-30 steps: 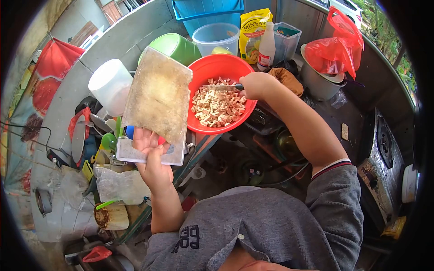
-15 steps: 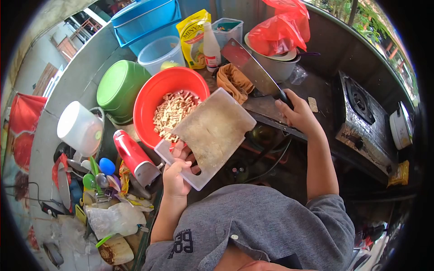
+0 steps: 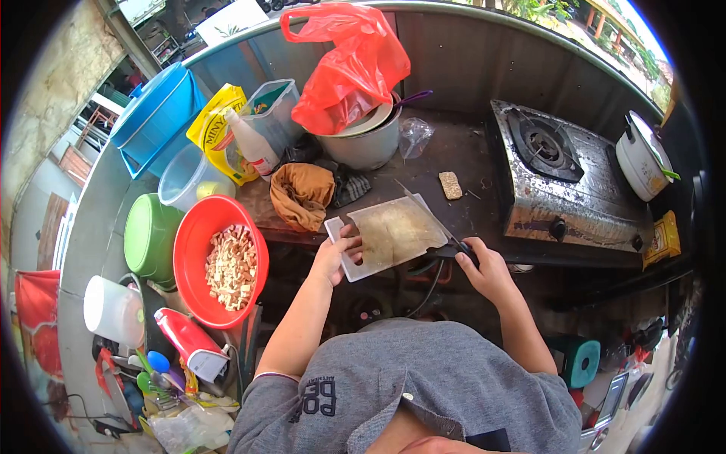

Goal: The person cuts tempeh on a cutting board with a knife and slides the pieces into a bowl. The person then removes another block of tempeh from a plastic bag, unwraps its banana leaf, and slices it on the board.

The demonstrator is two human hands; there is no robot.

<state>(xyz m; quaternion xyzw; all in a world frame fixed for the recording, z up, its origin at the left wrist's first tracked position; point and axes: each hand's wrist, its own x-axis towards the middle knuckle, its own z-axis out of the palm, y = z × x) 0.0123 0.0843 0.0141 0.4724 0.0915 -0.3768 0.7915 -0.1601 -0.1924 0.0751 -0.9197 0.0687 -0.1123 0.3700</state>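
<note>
My left hand (image 3: 334,256) is closed around the handle end of a worn, stained cutting board (image 3: 393,231), fingers through its slot. In my right hand (image 3: 485,266) is the black handle of a cleaver (image 3: 429,215), whose blade shows nearly edge-on along the board's right side. The board is held at the counter's front edge, with no food pieces on it. Beyond it a small pale-brown block, like tempeh (image 3: 450,185), lies on the counter. To the left, a red basin (image 3: 184,253) holds many small cut pieces (image 3: 233,266) of similar colour.
A gas stove (image 3: 560,193) stands right, with a white pot (image 3: 643,163) beyond it. An orange-brown cloth (image 3: 301,195), a pot (image 3: 367,147) under a red plastic bag (image 3: 352,68), and a bottle (image 3: 251,145) line the back. A red mixer (image 3: 189,340) is at lower left.
My view has turned right. The board has moved from beside the red basin to the counter's front edge, and the cleaver has come down from raised to alongside the board.
</note>
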